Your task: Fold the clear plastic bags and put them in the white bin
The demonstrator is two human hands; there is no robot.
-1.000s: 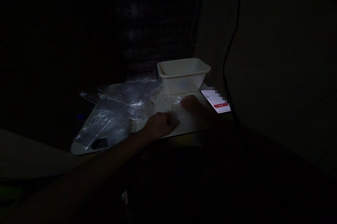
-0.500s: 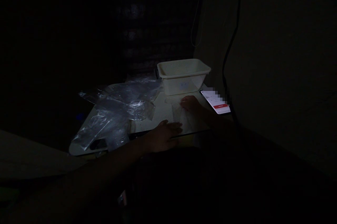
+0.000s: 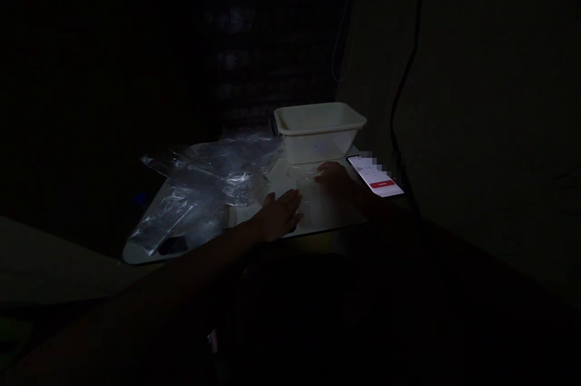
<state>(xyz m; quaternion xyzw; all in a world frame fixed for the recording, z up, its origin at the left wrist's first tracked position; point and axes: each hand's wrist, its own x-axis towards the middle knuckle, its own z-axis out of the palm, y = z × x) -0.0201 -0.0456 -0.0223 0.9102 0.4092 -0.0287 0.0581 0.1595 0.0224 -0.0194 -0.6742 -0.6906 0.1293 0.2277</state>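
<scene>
Clear plastic (image 3: 312,204) lies on the desk (image 3: 282,177), the left hand (image 3: 279,215) stretched wide beside it, the right hand (image 3: 334,179) bent at its edge, perhaps to steady it, grip too dark to tell.

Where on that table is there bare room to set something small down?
The likeliest bare patch of the table is the small one between the plastic bags, the white tub and the left hand. Bags crowd the left; the right hand and phone crowd the right. It is too dim to be certain.
</scene>
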